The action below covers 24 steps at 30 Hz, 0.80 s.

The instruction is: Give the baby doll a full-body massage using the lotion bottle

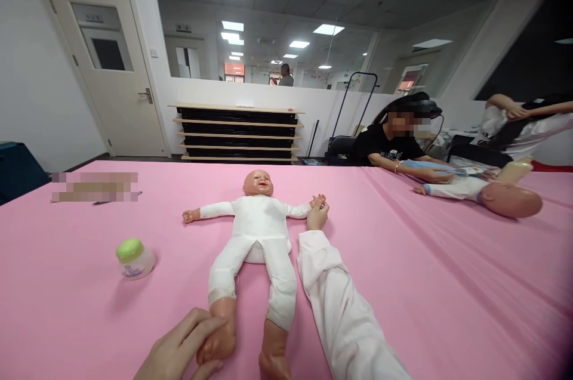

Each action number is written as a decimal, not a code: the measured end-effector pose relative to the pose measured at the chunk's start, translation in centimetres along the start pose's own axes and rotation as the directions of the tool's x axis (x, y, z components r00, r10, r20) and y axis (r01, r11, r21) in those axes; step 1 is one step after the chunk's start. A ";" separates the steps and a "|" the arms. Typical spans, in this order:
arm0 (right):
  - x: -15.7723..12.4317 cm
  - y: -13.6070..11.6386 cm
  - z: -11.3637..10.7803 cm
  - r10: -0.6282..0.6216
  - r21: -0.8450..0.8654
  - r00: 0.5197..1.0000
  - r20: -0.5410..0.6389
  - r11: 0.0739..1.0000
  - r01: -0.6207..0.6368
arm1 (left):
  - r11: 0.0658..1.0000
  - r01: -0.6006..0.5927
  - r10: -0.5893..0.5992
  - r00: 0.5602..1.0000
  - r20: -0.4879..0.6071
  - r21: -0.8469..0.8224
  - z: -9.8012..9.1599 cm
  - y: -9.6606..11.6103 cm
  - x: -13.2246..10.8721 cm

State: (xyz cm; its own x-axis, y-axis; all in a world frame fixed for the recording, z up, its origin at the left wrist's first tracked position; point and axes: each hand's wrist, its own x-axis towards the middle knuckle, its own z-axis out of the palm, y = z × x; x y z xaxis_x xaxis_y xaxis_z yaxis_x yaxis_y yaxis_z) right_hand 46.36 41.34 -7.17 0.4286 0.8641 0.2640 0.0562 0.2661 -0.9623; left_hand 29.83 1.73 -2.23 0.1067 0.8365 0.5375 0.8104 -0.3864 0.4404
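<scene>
A baby doll (259,219) with a white cloth body lies on its back on the pink-covered table (385,296), its head away from me and its arms spread. My left hand (185,344) is closed around the foot at the doll's left-side leg in the picture, thumb below and fingers over the ankle. Farther up, my right hand (317,217) pinches the doll's small hand on the right of the picture. The doll's other foot (274,353) lies free between my arms. To the left stands a jar (135,260) with a green lid.
A blurred-out object (95,187) lies at the table's far left. Across the table at right, a person in a headset (396,129) handles a second doll (510,198), with a bottle (514,170) near it. Another person (514,120) stands behind. Stacked shelves (239,132) stand by the wall.
</scene>
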 end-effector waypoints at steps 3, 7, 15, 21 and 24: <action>0.1 -1.3 0.4 -0.051 0.053 0.999 -0.002 0.997 0.052 | 0.999 -0.015 0.019 0.994 -0.106 0.037 -1.7 0.5 1.5; -1.2 -5.4 1.9 -0.270 0.193 0.956 0.119 0.950 0.244 | 0.994 0.088 -0.066 0.962 -0.266 0.072 -3.8 -0.1 4.6; -6.7 -8.5 4.6 -0.470 0.090 0.591 0.656 0.825 0.558 | 0.959 0.193 -0.254 0.911 -0.324 -0.207 -1.7 -4.5 10.8; -7.5 -6.9 5.2 -0.488 0.048 0.445 0.751 0.713 0.700 | 0.924 0.228 -0.321 0.899 -0.298 -0.308 1.8 -8.1 12.3; -7.5 -6.5 5.4 -0.480 0.058 0.418 0.772 0.707 0.705 | 0.932 0.213 -0.302 0.904 -0.303 -0.292 2.9 -9.0 12.5</action>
State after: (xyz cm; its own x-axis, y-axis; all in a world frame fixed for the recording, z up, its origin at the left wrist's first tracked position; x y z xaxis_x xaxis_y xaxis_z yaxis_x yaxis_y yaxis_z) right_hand 37.87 35.44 -2.59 -0.5437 0.5632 0.6223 0.2895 0.8218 -0.4908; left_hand 25.58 16.79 -1.57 -0.3228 0.7549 0.5708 0.6100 -0.2953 0.7354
